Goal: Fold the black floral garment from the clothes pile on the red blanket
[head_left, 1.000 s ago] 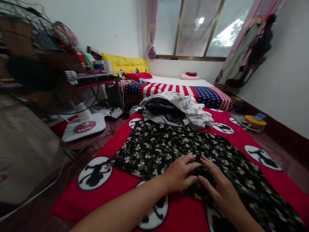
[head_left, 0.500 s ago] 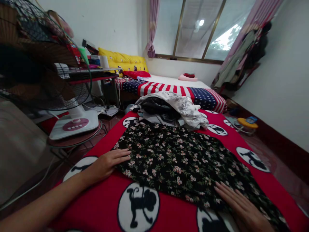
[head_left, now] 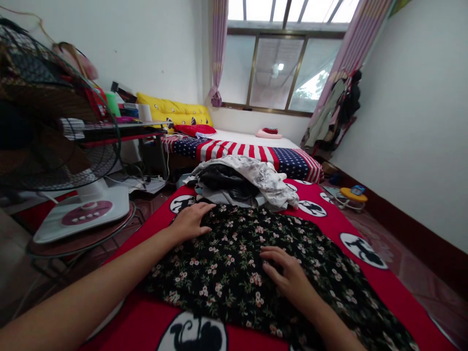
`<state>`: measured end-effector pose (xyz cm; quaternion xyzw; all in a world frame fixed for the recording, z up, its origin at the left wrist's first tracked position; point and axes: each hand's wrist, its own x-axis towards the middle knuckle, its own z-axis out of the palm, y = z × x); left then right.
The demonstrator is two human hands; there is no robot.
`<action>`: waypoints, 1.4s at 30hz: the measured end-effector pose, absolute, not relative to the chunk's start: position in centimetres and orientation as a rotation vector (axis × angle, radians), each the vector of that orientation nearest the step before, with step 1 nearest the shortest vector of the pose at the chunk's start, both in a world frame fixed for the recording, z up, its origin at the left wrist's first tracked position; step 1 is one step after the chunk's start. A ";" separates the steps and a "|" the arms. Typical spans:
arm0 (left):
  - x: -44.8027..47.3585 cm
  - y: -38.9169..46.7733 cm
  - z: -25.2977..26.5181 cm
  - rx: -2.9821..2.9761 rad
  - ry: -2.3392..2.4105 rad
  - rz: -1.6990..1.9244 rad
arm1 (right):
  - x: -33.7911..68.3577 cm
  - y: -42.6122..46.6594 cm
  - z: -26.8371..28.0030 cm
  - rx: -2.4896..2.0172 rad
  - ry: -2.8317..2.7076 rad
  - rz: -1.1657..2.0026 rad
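A black garment [head_left: 237, 258] with small pink flowers and green leaves lies spread out on a red blanket [head_left: 157, 219] printed with dark monkey figures in white circles. At the garment's far left corner rests my left hand [head_left: 190, 223], open, its fingers stretched forward and the thumb apart. My right hand [head_left: 290, 278] is on the middle of the cloth, fingers slightly bent with a gap between them and the thumb. Just beyond the garment's far edge sits a heap of clothes, a white patterned one [head_left: 256, 175] over a black one [head_left: 224, 181].
On the left a fan [head_left: 87, 212] stands on a round stool [head_left: 109, 231], near a cluttered desk [head_left: 146, 124]. Farther back is a bed with a flag-patterned cover [head_left: 234, 151]. A small yellow stool [head_left: 353, 195] stands by the right wall, below hanging clothes [head_left: 329, 112].
My left hand has moved forward to the garment's far left corner. My right hand has shifted from the near right edge to the middle of the cloth. The view has tilted up.
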<state>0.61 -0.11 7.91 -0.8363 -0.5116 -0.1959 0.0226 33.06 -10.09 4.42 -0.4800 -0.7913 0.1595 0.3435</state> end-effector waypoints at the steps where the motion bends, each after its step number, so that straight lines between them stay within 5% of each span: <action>1: 1.3 0.7 7.5 -2.546 -1.587 -0.584 | 32.4 -9.4 3.6 -1.245 -2.021 0.416; 14: 1.7 2.0 10.3 -2.331 -1.671 -0.823 | 32.2 -8.9 2.2 -1.152 -1.756 0.553; 21: 3.9 -4.0 3.7 -2.545 -1.612 -0.850 | 32.4 -8.9 2.7 -1.207 -1.640 0.522; 28: 4.3 -3.2 2.0 -2.556 -1.681 -0.786 | 37.9 0.5 6.4 -1.578 -1.696 0.151; 34: 4.2 -3.3 1.8 -2.538 -1.680 -0.775 | 41.1 6.3 7.5 -1.797 -1.800 0.212; 42: 4.2 -3.1 1.5 -2.569 -1.703 -0.757 | 39.2 -3.7 10.9 -1.512 -1.882 -0.024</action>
